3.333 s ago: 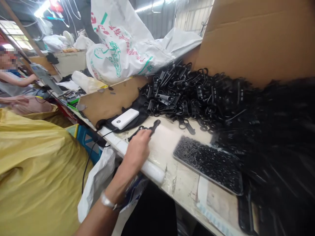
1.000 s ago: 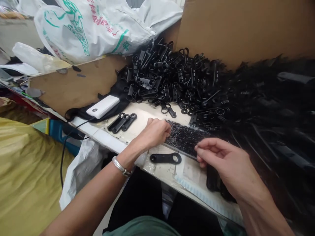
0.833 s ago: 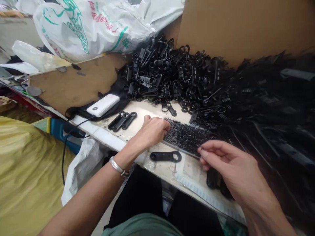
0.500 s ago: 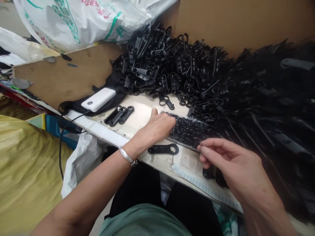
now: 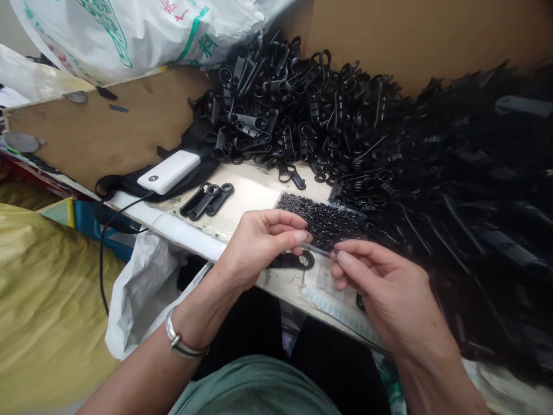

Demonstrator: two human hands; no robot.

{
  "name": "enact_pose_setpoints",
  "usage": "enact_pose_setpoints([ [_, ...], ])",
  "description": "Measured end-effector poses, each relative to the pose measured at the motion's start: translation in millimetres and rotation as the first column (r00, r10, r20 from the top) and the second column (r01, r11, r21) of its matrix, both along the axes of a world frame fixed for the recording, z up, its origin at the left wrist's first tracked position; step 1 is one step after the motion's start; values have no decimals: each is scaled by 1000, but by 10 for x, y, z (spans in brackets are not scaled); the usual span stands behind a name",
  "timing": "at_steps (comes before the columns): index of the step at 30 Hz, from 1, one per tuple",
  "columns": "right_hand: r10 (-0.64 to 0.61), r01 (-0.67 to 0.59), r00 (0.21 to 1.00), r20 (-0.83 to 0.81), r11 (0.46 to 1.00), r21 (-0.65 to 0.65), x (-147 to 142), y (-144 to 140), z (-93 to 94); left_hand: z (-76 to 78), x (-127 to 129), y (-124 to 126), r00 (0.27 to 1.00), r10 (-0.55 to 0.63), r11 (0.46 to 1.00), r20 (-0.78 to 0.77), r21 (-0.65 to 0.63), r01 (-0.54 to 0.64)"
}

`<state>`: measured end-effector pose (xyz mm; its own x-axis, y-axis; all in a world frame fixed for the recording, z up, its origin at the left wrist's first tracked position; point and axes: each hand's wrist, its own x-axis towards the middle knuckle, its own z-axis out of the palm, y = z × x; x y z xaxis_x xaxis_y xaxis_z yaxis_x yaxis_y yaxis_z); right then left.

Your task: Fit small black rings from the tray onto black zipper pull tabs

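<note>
A shallow clear tray (image 5: 319,250) on the table is filled with tiny black parts (image 5: 328,222). My left hand (image 5: 259,245) is closed in a pinch over the tray's near left edge; whatever its fingertips hold is too small to make out. At the tray's near right corner my right hand (image 5: 380,282) pinches a tiny dark piece, its kind unclear. Below my left fingers lies a flat black plastic piece with a ring-shaped end (image 5: 306,260), partly covered by that hand. Several similar black plastic pieces (image 5: 206,200) lie side by side to the left.
A large heap of black plastic pieces (image 5: 302,104) fills the back and right of the table. A white power bank (image 5: 169,172) with a black cable (image 5: 103,253) sits on black cloth at left. Cardboard walls (image 5: 129,115) border the table; a white printed sack (image 5: 142,34) stands behind.
My left hand has drawn back out of the tray toward me, its fingertips now pinched. My right hand has moved slightly left, closer to it.
</note>
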<state>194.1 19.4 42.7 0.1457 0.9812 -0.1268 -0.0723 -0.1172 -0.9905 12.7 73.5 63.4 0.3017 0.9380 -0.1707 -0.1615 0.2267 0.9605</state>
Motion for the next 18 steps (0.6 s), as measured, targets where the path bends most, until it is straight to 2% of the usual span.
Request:
enact_pose_setpoints([
  [4,10,-11,999,-44,1000,0,-87,-61,-3,-5,7,-164,996,2,992,91,-128,9],
  [8,29,-25,997,-78,998,52,-153,-103,0,-24,22,-232,991,-27,984,132,-169,49],
  [14,1,-11,998,58,986,169,-174,-138,-19,-37,11,-283,987,-68,978,148,-186,95],
  [18,9,-32,994,113,979,199,-169,-156,1,-27,23,-300,988,-68,980,141,-178,93],
])
